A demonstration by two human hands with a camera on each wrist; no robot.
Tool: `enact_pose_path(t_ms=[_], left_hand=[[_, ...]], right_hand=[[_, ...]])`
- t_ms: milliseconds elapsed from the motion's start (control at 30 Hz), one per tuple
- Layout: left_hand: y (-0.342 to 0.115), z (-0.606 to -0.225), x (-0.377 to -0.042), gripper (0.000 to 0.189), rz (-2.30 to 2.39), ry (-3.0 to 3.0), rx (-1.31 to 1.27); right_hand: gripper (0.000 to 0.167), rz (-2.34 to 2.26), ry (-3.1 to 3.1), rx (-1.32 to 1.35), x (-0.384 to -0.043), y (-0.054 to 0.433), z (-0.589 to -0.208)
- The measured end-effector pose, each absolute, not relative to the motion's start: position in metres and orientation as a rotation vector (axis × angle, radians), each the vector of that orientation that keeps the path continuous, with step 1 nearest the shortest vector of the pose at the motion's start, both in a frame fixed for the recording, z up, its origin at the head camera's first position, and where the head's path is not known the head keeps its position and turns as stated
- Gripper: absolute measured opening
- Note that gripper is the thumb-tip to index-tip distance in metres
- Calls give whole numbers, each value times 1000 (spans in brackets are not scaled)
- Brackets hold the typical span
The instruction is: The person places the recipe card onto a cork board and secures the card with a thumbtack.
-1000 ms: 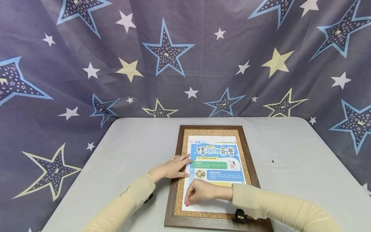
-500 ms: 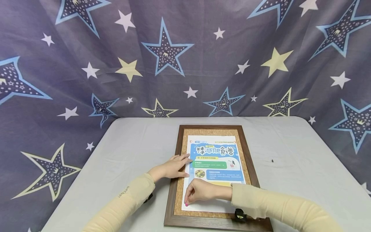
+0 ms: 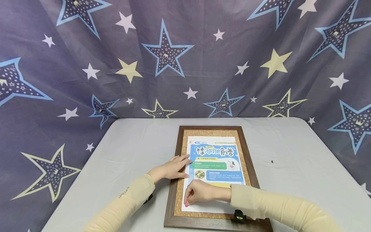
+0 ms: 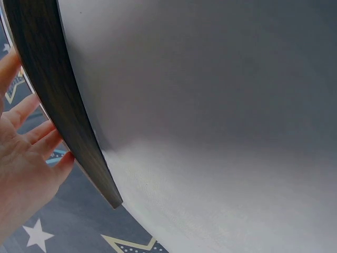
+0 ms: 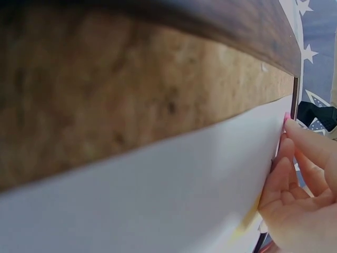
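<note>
A printed poster (image 3: 218, 176) with a blue heading lies on a cork board (image 3: 208, 215) in a dark wooden frame (image 3: 171, 206). At the poster's lower left corner my right hand (image 3: 200, 190) pinches a small pink push pin (image 3: 186, 205) between thumb and finger. The right wrist view shows the pin (image 5: 287, 117) against the white paper (image 5: 184, 168); its point is hidden. My left hand (image 3: 173, 167) rests with spread fingers across the frame's left side, fingertips on the poster's left edge. In the left wrist view, this hand (image 4: 26, 163) lies along the frame's side (image 4: 68, 95).
The board lies on a table with a pale grey cloth (image 3: 130, 148). A tiny dark object (image 3: 272, 161) lies on the cloth right of the frame. Behind the table hangs a dark curtain (image 3: 200, 74) with stars. A black wrist device (image 3: 240, 215) sits beneath the right sleeve.
Both hands stay in place, the right one still pinching the push pin at the poster's corner. Only a slight shift of the head view shows.
</note>
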State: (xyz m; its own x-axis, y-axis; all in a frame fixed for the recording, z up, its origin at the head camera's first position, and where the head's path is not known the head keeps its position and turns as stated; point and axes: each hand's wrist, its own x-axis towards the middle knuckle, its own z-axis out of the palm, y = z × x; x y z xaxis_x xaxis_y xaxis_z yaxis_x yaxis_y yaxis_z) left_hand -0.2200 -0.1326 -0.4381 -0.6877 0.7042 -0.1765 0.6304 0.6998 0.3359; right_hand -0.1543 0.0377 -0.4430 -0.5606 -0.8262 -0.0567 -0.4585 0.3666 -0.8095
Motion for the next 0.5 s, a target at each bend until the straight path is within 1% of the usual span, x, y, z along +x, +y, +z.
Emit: enact_pose_path(t_ms=[267,500], left_hand=[[-133,-438,-221,59,367,2614,1054],[-133,-438,-221,59,366,2615,1056]], right_hand=[[7,-1056,2191,-1122,-154,37,-443],[5,-1124,2068,-1113,-157,43,-440]])
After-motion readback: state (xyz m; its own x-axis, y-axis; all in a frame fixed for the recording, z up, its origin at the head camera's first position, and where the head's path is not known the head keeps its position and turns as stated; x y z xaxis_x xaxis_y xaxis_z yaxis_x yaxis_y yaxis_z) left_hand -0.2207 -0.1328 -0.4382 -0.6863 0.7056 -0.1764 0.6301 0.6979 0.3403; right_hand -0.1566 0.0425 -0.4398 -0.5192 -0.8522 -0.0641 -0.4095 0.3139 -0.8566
